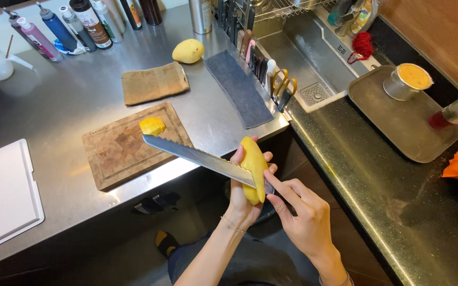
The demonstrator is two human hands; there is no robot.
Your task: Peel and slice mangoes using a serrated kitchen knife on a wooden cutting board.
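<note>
My left hand holds a peeled yellow mango upright in front of the counter edge. My right hand grips the handle of a long serrated knife, whose blade lies against the mango's side and points left over the wooden cutting board. A cut yellow mango piece rests on the board, near the knife tip. A whole mango lies farther back on the steel counter.
A brown folded cloth and a grey mat lie behind the board. Several bottles line the back. A white board sits left. The sink, a knife rack with scissors, a metal tray and a cup are to the right.
</note>
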